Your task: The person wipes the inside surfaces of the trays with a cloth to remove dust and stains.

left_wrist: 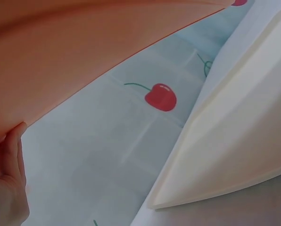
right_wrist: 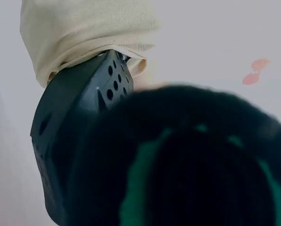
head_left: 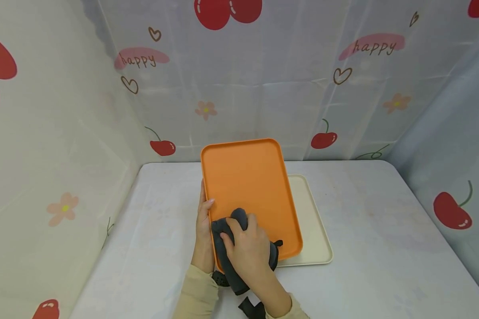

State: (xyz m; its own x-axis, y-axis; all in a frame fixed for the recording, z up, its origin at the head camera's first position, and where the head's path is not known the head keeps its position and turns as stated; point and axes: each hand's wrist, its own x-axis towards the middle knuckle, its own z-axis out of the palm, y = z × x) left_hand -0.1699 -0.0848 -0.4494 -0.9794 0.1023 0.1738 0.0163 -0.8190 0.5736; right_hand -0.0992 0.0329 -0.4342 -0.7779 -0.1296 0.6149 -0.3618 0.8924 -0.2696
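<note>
My left hand [head_left: 202,226] holds an orange tray [head_left: 245,177] by its left edge, with the thumb over the rim. The tray is raised and tilted above the table, its underside [left_wrist: 60,61] facing the left wrist camera. Left-hand fingers [left_wrist: 9,157] lie against that underside. A dark grey cloth [head_left: 229,268] is bunched in my right hand [head_left: 249,248], which presses it on the tray's lower left part. In the right wrist view the blurred dark cloth [right_wrist: 197,108] fills much of the picture and hides the right hand.
Beneath and to the right of the orange tray, a cream tray [head_left: 312,221] lies on the white table [head_left: 383,248]. Curtains [head_left: 263,97] printed with cherries stand at the back and both sides. A black perforated device [right_wrist: 84,108] sits by the left sleeve [right_wrist: 88,33].
</note>
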